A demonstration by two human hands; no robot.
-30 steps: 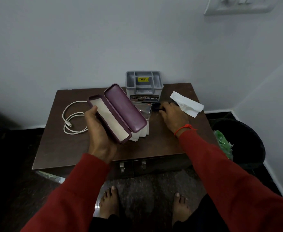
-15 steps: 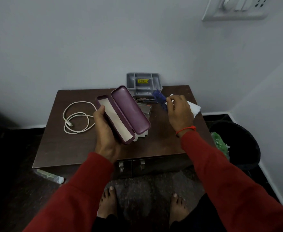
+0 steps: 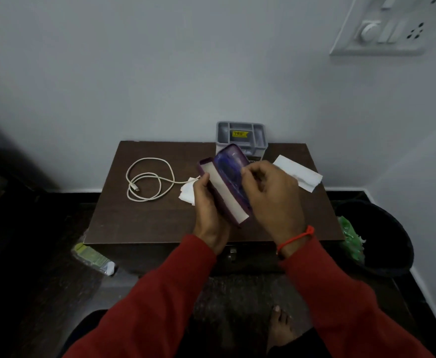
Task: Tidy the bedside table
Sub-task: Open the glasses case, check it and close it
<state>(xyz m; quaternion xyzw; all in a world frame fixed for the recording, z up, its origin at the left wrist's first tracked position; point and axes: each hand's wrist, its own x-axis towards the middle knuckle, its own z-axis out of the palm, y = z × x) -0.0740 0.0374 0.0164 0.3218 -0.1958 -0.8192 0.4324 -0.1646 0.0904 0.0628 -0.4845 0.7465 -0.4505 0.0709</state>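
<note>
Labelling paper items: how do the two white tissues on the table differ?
The tissue by the cable is crumpled and partly hidden behind the left hand; the tissue at the right lies flat, spread and fully visible. The first sits near the table centre, the second near its right edge. Both are white.

I see the dark brown counter (image 3: 160,223) against the wall, carrying a coiled white cable (image 3: 148,180) at its left, crumpled white tissue (image 3: 188,193) just beside the cable's end, a grey organiser (image 3: 241,135) at the back and a flat white paper (image 3: 298,174) at right
</note>
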